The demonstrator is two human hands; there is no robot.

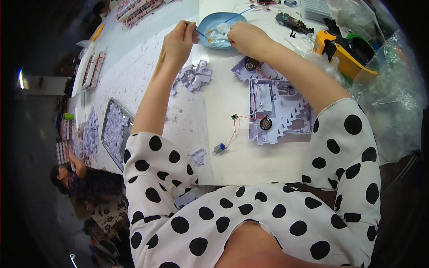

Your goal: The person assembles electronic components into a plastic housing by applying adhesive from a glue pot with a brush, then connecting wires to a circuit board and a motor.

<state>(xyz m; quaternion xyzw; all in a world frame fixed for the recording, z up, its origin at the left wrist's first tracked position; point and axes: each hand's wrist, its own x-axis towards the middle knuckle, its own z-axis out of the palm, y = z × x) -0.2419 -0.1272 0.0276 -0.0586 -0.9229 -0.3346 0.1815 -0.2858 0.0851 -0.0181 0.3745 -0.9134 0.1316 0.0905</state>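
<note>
Left hand (178, 42) pinching a slim blue stick (200, 33), tip over the bowl (214, 19); right hand (250, 39) curled at the bowl's right side, can't tell what's gripped. Bowl sits on the desk (237, 167), far side, white wad (220, 32) inside. Stick should be light, fairly stiff: hold the upper end. Bowl likely light plastic, take by rim; wad looks soft. No readable brand or label on either.
</note>
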